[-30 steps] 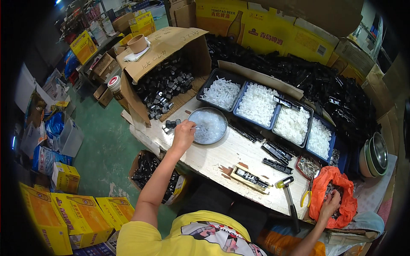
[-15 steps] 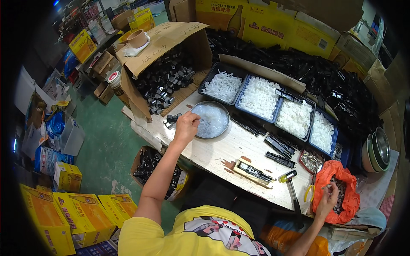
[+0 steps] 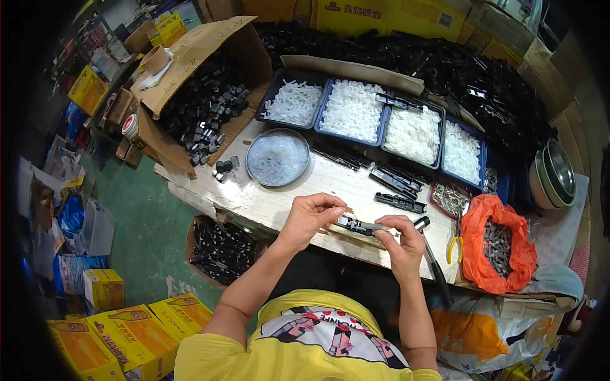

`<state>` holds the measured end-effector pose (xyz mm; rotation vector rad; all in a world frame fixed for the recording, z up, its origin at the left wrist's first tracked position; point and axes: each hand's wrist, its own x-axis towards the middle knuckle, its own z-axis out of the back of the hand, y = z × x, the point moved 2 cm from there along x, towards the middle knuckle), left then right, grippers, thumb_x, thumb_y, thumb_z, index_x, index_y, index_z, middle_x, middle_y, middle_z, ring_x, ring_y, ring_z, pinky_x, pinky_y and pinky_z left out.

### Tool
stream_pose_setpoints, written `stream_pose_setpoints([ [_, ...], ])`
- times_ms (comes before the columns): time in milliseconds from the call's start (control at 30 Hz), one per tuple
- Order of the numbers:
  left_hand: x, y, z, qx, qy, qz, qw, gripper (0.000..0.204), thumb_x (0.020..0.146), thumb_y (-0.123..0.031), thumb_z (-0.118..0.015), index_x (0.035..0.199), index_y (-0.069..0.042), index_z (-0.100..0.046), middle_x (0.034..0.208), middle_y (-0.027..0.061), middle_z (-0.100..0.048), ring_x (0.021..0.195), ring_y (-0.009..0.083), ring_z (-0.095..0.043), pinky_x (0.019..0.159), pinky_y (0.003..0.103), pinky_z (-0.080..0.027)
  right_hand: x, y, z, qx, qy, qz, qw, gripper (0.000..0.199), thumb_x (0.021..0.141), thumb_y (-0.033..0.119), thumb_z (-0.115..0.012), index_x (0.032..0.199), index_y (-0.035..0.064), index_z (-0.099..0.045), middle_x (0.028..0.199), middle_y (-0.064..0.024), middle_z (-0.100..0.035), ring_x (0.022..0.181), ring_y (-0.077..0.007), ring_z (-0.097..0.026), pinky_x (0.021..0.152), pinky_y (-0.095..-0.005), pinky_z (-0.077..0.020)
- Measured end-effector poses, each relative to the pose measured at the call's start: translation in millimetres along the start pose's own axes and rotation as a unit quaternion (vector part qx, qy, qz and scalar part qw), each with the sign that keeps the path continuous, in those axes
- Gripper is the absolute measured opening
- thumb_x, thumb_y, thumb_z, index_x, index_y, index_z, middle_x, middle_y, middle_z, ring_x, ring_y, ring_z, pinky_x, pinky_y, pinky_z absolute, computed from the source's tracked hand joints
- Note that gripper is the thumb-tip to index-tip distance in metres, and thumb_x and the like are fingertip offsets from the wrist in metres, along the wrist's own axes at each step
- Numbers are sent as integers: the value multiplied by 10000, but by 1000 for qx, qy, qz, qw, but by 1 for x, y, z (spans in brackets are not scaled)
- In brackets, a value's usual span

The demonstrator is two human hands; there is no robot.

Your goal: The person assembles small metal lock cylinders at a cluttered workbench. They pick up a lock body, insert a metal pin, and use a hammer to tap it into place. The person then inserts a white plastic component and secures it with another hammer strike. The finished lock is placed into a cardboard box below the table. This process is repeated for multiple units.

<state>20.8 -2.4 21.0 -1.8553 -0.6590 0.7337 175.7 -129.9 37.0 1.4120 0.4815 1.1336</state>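
Observation:
Both hands meet over a black-and-silver mechanical part [image 3: 356,224] resting in a wooden holder at the table's front edge. My left hand [image 3: 310,222] is at its left end, thumb and fingers pinched; what they hold is too small to make out. At the other end my right hand [image 3: 403,241] pinches a small grey piece [image 3: 379,227] against the part. Behind my left hand stands a round metal dish [image 3: 251,173] of clear, jelly-like stuff. A red plastic bag [image 3: 471,244] of small grey pieces sits open to the right.
Blue trays [image 3: 383,141] of white plastic pieces line the back, before a heap of black parts [image 3: 394,60]. A cardboard box [image 3: 175,76] of metal pieces stands left. A hammer [image 3: 437,267] and yellow-handled pliers [image 3: 455,249] lie right of my hands, near long black parts [image 3: 394,184].
My left hand has left the metal dish and my right hand the red bag. They have come together at the part in the wooden holder. The view has shifted too.

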Motion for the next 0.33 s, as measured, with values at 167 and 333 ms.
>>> stream_pose_setpoints([
  [167,-2,3,-8,-8,9,9,1000,144,794,-69,-650,905,22,-636,717,54,-615,598,71,-547,525,177,-440,-4,-2,-2,-14,-14,10,1000,199,710,-5,-679,884,27,-586,893,-99,-626,831,-193,-588,748,-274,-450],
  [333,-3,5,-11,-28,17,31,999,150,804,-88,-642,910,17,-641,699,44,-611,586,63,-547,511,174,-448,-7,-3,-3,-13,-7,10,1000,200,709,-4,-681,882,33,-589,898,-89,-629,846,-200,-579,757,-276,-440],
])
